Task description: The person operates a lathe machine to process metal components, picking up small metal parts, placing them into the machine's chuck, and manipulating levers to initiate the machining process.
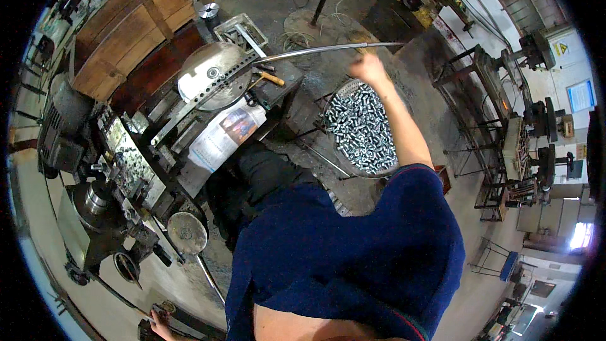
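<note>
At the upper middle, my right hand (369, 68) is raised just below a long shiny metal rod (315, 50). Motion smears its fingers, so whether they touch the rod is unclear. Beneath that forearm stands a round basin (326, 117) heaped with short silvery metal fittings (361, 129). Far down at the lower left, my left hand (161, 326) is small in view, its fingers closed round the end of a dark lever (123, 299) that runs from the machine. The rod slants up from a bench carrying a large steel disc (205, 66) and a perforated metal bar (218, 83).
On the bench lie a printed paper sheet (221, 139) and a tool with an orange-yellow handle (272, 78). Wooden boards (132, 31) rise behind it. A machine with a chuck (95, 197) is at left. Drill-like machines on a metal stand (536, 113) line the right.
</note>
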A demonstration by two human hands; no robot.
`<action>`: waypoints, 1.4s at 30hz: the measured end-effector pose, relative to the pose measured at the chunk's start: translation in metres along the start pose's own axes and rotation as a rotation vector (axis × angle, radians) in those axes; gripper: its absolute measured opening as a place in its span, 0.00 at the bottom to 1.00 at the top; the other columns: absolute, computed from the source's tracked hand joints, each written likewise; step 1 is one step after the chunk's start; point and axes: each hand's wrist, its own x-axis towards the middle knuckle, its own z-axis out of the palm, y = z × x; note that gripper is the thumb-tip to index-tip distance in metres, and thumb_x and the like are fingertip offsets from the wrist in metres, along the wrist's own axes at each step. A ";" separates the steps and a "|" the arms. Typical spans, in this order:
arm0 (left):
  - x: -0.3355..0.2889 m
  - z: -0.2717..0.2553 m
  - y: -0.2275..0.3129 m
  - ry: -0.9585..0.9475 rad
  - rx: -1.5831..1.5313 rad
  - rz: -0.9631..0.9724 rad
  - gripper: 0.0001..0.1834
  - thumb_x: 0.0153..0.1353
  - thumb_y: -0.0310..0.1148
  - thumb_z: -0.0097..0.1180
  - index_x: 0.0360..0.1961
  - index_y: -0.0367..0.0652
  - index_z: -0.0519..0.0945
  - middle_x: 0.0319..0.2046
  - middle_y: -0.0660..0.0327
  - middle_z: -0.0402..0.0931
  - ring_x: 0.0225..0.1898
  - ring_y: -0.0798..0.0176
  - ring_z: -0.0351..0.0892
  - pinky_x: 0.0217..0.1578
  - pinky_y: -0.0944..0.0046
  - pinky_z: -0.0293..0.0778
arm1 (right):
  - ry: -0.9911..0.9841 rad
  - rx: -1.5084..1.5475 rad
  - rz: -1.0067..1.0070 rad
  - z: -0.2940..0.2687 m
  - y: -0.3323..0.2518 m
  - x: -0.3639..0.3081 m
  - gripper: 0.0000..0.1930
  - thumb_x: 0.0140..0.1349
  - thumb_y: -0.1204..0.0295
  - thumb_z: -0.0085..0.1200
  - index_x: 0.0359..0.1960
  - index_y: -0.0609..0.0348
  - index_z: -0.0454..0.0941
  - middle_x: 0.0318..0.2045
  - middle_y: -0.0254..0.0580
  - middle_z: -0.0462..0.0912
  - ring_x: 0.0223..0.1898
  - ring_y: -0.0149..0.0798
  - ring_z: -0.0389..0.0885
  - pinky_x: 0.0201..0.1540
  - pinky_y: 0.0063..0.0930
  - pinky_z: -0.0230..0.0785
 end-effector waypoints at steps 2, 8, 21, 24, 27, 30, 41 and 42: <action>-0.002 -0.001 -0.005 0.021 0.015 -0.022 0.19 0.57 0.42 0.57 0.35 0.33 0.76 0.20 0.59 0.74 0.19 0.69 0.71 0.20 0.69 0.67 | -0.152 -0.013 -0.020 0.057 0.043 -0.015 0.16 0.40 0.60 0.55 0.30 0.52 0.82 0.33 0.48 0.81 0.37 0.49 0.79 0.42 0.38 0.72; -0.007 0.001 -0.006 0.086 0.071 -0.079 0.19 0.58 0.42 0.56 0.39 0.34 0.74 0.15 0.62 0.72 0.15 0.71 0.69 0.16 0.72 0.63 | -0.446 -0.190 0.042 0.129 0.030 -0.032 0.21 0.44 0.56 0.52 0.39 0.52 0.79 0.43 0.45 0.78 0.47 0.44 0.75 0.52 0.33 0.66; -0.062 0.010 0.112 -0.006 0.915 0.548 0.23 0.61 0.38 0.52 0.48 0.27 0.70 0.40 0.51 0.75 0.40 0.54 0.75 0.41 0.60 0.71 | -0.093 0.514 -0.405 0.049 -0.042 -0.067 0.22 0.37 0.70 0.52 0.39 0.56 0.81 0.36 0.46 0.79 0.39 0.45 0.77 0.45 0.30 0.68; -0.107 0.091 0.201 -0.084 -0.046 0.470 0.19 0.62 0.35 0.49 0.47 0.29 0.72 0.36 0.55 0.78 0.37 0.66 0.76 0.42 0.66 0.69 | -0.252 0.831 -0.784 0.003 -0.176 -0.100 0.21 0.34 0.71 0.53 0.36 0.58 0.81 0.38 0.47 0.77 0.42 0.47 0.75 0.47 0.32 0.67; -0.125 0.181 0.245 -0.440 -0.212 0.431 0.16 0.62 0.36 0.48 0.41 0.31 0.76 0.29 0.56 0.79 0.32 0.66 0.78 0.40 0.67 0.70 | -0.399 1.003 -1.193 0.002 -0.283 -0.135 0.23 0.35 0.68 0.52 0.38 0.58 0.80 0.40 0.47 0.76 0.45 0.47 0.74 0.49 0.34 0.65; -0.147 0.238 0.259 -0.949 -0.399 0.392 0.19 0.64 0.40 0.44 0.40 0.31 0.75 0.29 0.55 0.79 0.30 0.61 0.79 0.37 0.64 0.72 | -0.500 1.103 -1.410 -0.009 -0.358 -0.165 0.24 0.34 0.67 0.52 0.40 0.58 0.80 0.44 0.47 0.74 0.49 0.47 0.72 0.50 0.36 0.64; -0.157 0.249 0.242 -0.881 -0.745 0.350 0.16 0.64 0.39 0.46 0.30 0.35 0.76 0.20 0.59 0.75 0.22 0.67 0.76 0.26 0.68 0.73 | -0.334 0.921 -1.528 -0.012 -0.407 -0.199 0.18 0.36 0.68 0.51 0.33 0.60 0.78 0.40 0.50 0.74 0.41 0.51 0.72 0.45 0.37 0.66; -0.159 0.249 0.244 -0.762 -0.689 0.391 0.15 0.61 0.37 0.52 0.25 0.35 0.78 0.16 0.64 0.73 0.20 0.73 0.72 0.21 0.72 0.69 | -0.287 0.899 -1.552 -0.012 -0.411 -0.201 0.16 0.37 0.67 0.51 0.30 0.60 0.77 0.37 0.50 0.74 0.38 0.51 0.71 0.42 0.37 0.66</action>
